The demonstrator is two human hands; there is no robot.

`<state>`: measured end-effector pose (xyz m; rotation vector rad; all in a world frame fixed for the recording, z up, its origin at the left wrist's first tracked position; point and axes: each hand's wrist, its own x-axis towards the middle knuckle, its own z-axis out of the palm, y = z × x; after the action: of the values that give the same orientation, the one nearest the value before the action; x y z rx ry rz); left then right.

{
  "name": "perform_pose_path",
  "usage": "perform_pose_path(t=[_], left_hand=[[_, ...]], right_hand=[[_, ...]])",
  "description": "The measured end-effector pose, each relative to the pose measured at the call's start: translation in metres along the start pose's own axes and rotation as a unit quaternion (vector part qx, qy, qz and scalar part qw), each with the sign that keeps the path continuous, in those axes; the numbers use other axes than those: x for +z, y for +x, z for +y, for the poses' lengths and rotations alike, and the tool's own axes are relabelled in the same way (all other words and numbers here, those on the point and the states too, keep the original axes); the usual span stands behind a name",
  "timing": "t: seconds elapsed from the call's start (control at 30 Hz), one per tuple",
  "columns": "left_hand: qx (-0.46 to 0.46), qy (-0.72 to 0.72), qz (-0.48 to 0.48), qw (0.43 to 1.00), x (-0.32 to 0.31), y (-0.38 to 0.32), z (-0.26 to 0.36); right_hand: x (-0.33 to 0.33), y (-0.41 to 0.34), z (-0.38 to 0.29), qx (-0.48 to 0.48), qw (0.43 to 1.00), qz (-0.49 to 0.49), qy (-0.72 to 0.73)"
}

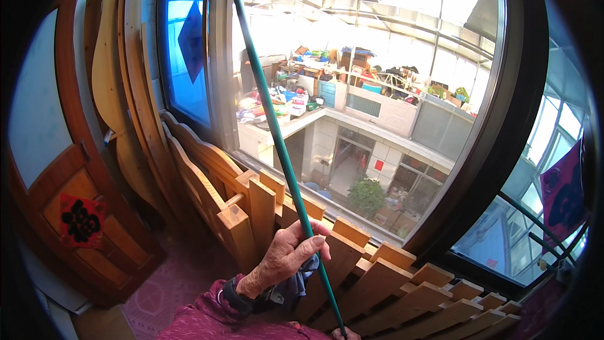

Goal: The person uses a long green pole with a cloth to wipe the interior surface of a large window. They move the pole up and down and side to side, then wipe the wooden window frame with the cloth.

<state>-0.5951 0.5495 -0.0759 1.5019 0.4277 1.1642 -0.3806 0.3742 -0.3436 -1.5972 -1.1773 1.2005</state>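
A long green pole (269, 99) slants from the top edge of the view down to the bottom. My left hand (295, 248) grips it partway along, thumb and fingers wrapped around it. At the pole's lower end, my right hand (347, 333) is closed on it, mostly cut off by the bottom edge. Just under my left hand hangs a bunched blue-grey cloth (295, 285); whether the fingers hold it too cannot be seen. The pole's upper end lies outside the view.
Wooden slatted bed parts (387, 274) and curved headboards (203, 174) lean below the large window (368, 189). Tall wooden boards (113, 99) stand beside a brown door (71, 160) at left. Patterned pink flooring (155, 297) shows below. Beyond the glass is a cluttered courtyard balcony (302, 104).
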Motion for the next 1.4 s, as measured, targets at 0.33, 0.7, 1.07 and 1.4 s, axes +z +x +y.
perform_pose_path(t=[0.33,0.7,1.07,1.4], left_hand=[[-0.006,0.006,0.006,1.0,-0.004,-0.004,-0.001],[-0.015,0.002,0.003,1.0,-0.003,-0.002,-0.012],[0.004,0.012,0.034,0.999,-0.003,0.017,-0.02],[-0.033,-0.005,-0.029,0.999,0.022,0.03,-0.019]], right_hand=[[0.001,-0.009,-0.019,0.03,0.999,0.003,0.033],[0.011,-0.007,0.008,0.003,1.0,-0.001,0.026],[0.005,0.017,0.016,-0.029,0.999,-0.009,-0.018],[-0.003,0.021,0.024,-0.028,0.999,-0.012,-0.019]])
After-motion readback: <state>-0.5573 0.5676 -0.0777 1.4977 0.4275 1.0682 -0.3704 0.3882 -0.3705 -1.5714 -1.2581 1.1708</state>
